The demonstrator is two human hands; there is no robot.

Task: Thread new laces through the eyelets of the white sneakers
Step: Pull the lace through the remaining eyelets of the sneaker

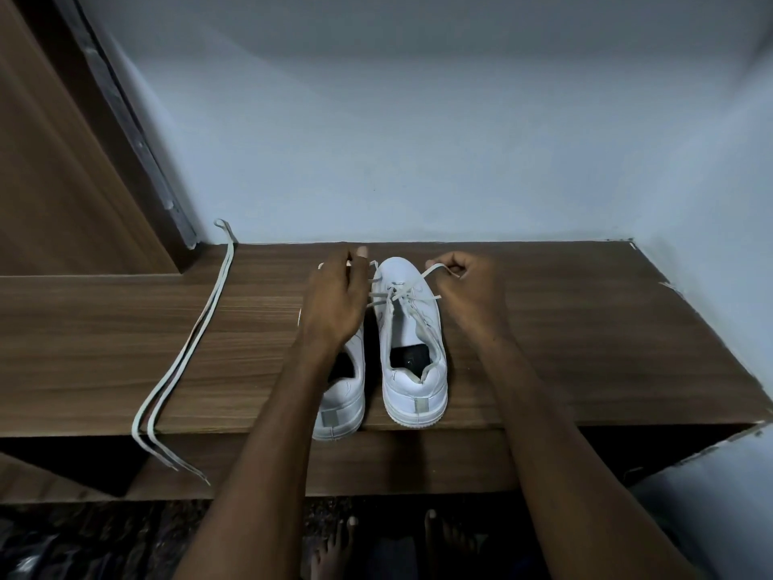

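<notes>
Two white sneakers stand side by side on a wooden shelf (564,349), toes pointing to the wall. The right sneaker (412,353) has a pale lace (395,297) crossing its front eyelets. My right hand (470,286) pinches one end of that lace, pulled up and to the right. My left hand (334,295) pinches the other end, pulled to the left over the left sneaker (343,408), hiding most of that shoe's front. A second loose lace (184,362) lies doubled on the shelf at the left, its ends hanging over the front edge.
A pale wall rises behind the shelf and along its right side. A brown wooden door panel (62,161) with a metal strip stands at the left. My bare feet (389,542) are on a dark floor below the shelf's front edge.
</notes>
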